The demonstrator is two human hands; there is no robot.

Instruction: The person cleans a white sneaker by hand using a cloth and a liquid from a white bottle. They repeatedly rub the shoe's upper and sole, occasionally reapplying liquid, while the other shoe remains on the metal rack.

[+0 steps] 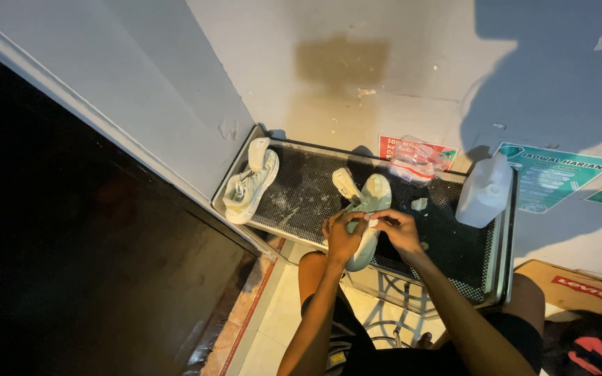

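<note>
Both hands, left (343,239) and right (397,230), pinch a small white bit over the shoe (368,221) at the worktop's (301,202) front edge. Second shoe (251,186) waits untouched, far-left corner.

2nd white shoe (251,182), plastic jug (483,191), clear bag (416,160), cardboard box (574,287), wall posters (550,175)

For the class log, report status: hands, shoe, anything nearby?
Left hand and right hand both pinching the pale green canvas sneaker on the black mesh tray. Second sneaker lies left. White plastic jug stands right, clear.
</note>
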